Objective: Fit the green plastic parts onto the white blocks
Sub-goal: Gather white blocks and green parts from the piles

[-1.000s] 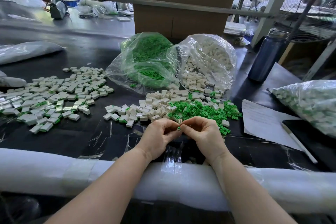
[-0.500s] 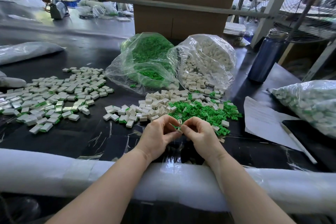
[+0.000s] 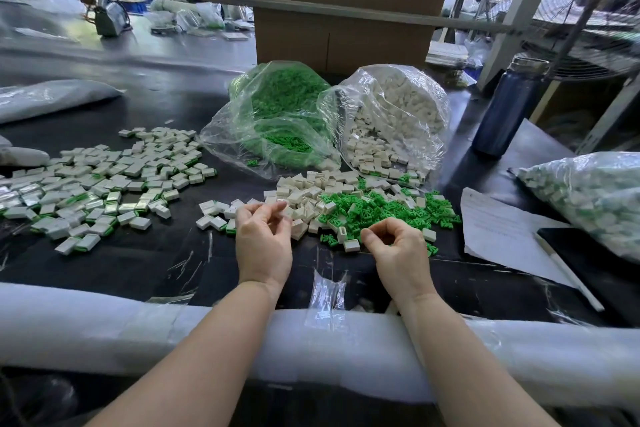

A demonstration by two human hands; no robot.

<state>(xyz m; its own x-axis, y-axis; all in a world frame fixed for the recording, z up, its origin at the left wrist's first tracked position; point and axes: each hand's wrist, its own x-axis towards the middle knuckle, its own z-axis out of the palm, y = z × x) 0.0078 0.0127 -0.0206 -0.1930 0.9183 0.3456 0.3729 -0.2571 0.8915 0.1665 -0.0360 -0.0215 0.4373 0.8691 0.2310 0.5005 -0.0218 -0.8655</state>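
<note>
Two forearms crossed a white foam roll at the near edge of the dark surface. The left hand hovered with fingers curled, tips pinched close over the white blocks; whether it held one I could not tell. The right hand sat apart from it, fingers curled inward at the near edge of the loose green parts, its hold also unclear. Left of them spread a wide scatter of assembled pieces. To the right lay a sheet of paper and a full bag. Farther back slumped two open clear bags, one of green parts, one of white blocks, with a blue bottle and cardboard boxes behind.
</note>
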